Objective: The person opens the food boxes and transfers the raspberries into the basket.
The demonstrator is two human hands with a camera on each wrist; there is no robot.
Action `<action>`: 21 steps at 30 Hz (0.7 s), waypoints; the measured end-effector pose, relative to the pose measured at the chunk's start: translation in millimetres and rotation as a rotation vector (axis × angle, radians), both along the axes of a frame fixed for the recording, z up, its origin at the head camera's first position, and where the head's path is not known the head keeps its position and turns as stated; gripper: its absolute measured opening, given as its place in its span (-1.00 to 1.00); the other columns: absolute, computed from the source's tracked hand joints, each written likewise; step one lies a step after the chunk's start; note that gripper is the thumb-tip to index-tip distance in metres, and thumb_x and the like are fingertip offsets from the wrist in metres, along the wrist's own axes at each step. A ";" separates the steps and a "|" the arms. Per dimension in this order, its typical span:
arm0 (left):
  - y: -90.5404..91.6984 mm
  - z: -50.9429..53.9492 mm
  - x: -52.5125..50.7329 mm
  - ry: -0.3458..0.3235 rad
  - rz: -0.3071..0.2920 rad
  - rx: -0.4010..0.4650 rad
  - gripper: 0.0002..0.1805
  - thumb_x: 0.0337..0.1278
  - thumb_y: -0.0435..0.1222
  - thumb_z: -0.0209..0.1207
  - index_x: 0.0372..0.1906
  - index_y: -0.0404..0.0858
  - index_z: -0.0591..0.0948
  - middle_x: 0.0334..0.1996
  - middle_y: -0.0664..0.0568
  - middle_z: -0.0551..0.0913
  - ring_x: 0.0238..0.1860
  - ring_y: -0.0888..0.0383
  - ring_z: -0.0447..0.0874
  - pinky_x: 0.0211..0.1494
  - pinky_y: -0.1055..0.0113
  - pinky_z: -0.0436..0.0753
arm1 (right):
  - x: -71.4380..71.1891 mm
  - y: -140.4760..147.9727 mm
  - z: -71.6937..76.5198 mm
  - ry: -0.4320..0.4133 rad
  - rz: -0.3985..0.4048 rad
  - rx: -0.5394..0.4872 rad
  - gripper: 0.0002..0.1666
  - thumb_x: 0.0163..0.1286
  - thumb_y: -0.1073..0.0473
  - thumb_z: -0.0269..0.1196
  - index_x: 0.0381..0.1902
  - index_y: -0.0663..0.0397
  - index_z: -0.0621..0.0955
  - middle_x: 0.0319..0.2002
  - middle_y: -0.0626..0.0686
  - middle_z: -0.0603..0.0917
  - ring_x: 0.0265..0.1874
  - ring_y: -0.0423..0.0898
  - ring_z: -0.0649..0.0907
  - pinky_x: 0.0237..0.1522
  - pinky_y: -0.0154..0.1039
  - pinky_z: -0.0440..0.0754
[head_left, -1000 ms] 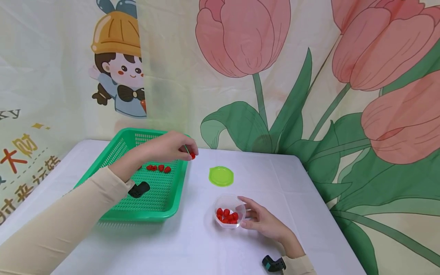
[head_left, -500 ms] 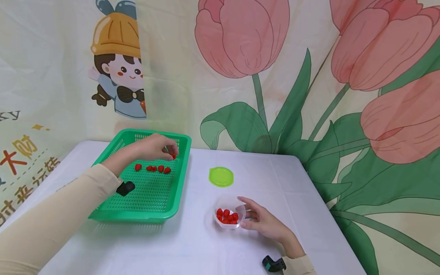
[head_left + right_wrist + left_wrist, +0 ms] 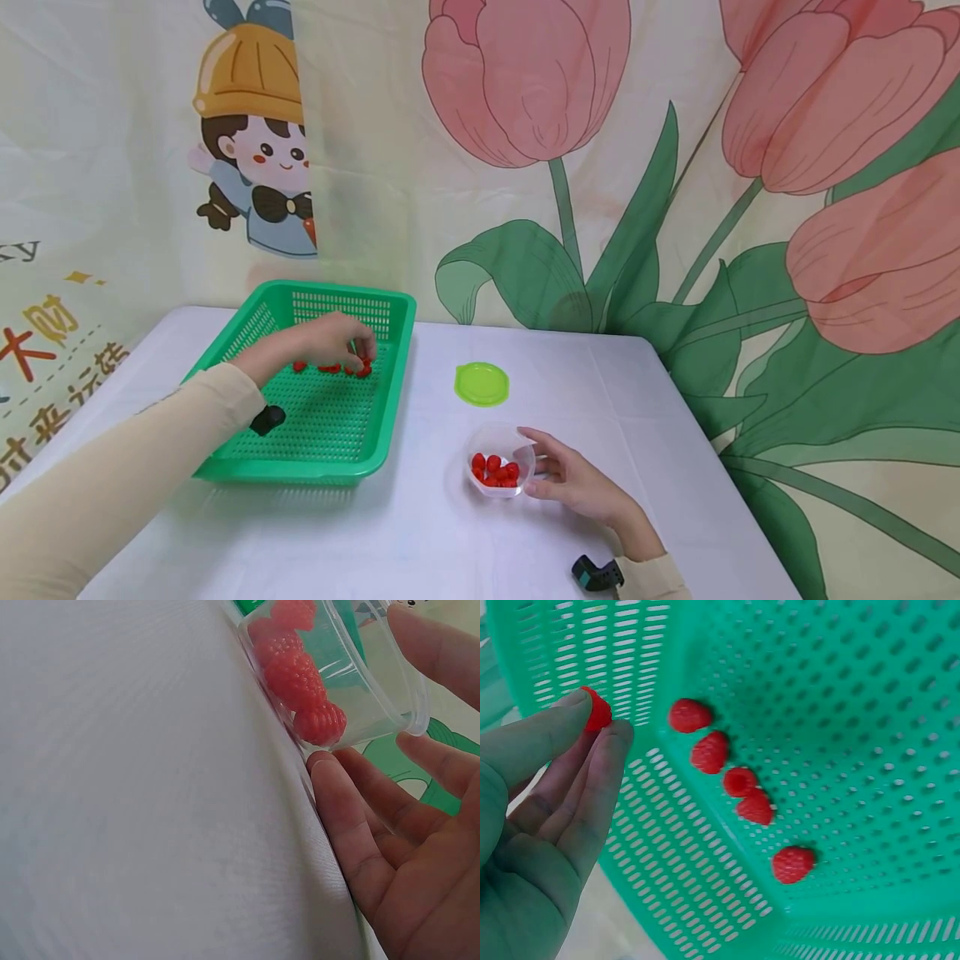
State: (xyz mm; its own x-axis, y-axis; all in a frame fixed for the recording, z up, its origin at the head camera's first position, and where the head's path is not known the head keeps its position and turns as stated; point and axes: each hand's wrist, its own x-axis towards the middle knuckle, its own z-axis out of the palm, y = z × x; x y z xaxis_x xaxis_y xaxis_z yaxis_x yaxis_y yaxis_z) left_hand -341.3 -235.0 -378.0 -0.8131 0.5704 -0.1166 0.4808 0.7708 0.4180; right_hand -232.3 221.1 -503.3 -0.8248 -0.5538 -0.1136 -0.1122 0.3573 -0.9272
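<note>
The left hand (image 3: pixel 333 340) pinched a raspberry (image 3: pixel 598 710) between thumb and fingertips, above the green basket (image 3: pixel 397 392) at the far left corner of the white surface (image 3: pixel 600 408). Five loose raspberries (image 3: pixel 710 752) lay on the basket's floor, strung out toward its far side. The right hand (image 3: pixel 570 479) curved its thumb and fingers round the clear cup (image 3: pixel 497 437), which stood nearer the surface's right edge. More raspberries (image 3: pixel 492 463) sat inside it, overlapping too much, it seemed, for a sure count. A lime-green lid (image 3: pixel 482 384) lay between cup and far edge.
</note>
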 end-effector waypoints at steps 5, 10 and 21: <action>-2.3 -14.5 -2.5 -0.021 -0.008 -0.008 -0.88 0.31 -0.42 0.38 -0.11 -0.22 0.73 -0.17 0.04 0.75 -0.14 0.10 0.67 -0.11 0.16 0.72 | 0.8 0.0 0.6 0.002 -0.004 0.006 -0.05 0.44 0.06 0.45 0.67 -0.20 0.27 0.41 0.14 0.47 0.25 0.09 0.59 0.15 -0.32 0.67; -2.6 -23.9 -2.0 -0.016 -0.038 -0.030 -0.89 0.28 -0.44 0.39 -0.15 -0.23 0.73 -0.23 0.07 0.74 -0.17 0.13 0.65 -0.09 0.16 0.71 | 0.3 0.6 0.0 0.003 0.000 0.003 -0.05 0.45 0.07 0.44 0.67 -0.20 0.26 0.39 0.14 0.49 0.24 0.09 0.60 0.15 -0.31 0.68; 0.4 -34.8 -2.1 -0.073 -0.038 -0.048 -0.88 0.26 -0.48 0.37 -0.17 -0.26 0.72 -0.30 0.07 0.73 -0.25 0.16 0.63 -0.16 0.22 0.67 | -0.4 0.7 0.2 -0.013 -0.001 0.000 -0.05 0.45 0.06 0.44 0.67 -0.20 0.26 0.41 0.14 0.47 0.27 0.10 0.59 0.16 -0.31 0.67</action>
